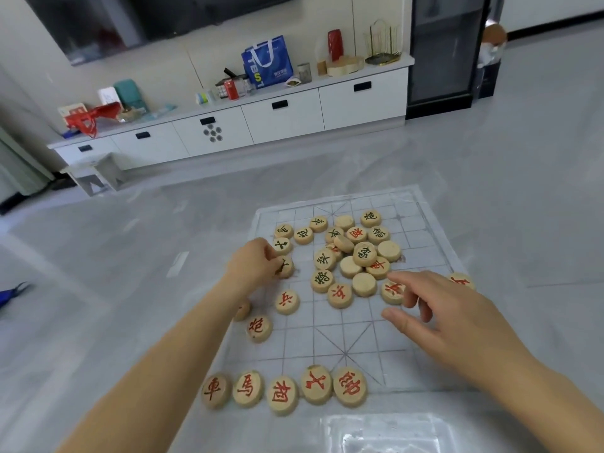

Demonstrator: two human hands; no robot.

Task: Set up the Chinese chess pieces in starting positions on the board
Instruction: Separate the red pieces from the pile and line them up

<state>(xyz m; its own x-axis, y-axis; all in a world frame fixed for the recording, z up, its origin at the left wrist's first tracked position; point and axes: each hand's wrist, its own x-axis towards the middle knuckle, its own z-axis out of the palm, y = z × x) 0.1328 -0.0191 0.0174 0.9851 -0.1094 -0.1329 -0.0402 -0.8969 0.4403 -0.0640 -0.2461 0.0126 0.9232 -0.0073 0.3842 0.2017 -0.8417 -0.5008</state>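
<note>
A clear plastic chess board (330,338) lies on the grey floor. Several round wooden pieces sit in a loose pile (356,253) at its far middle. Along the near edge stands a row of red-lettered pieces (282,389). A red soldier piece (287,301) and a red cannon piece (259,327) lie on the left side. My left hand (253,261) pinches a black-lettered piece (284,267) at the pile's left edge. My right hand (434,305) hovers with fingers spread over a red-lettered piece (392,291) at the right. Another red piece (461,281) peeks out behind it.
A long white drawer cabinet (235,125) with a blue bag (268,62) and clutter runs along the far wall. A dark glass cabinet (447,50) stands at the right. A clear plastic box (385,433) lies at the near edge. A blue tool (13,291) lies at the far left.
</note>
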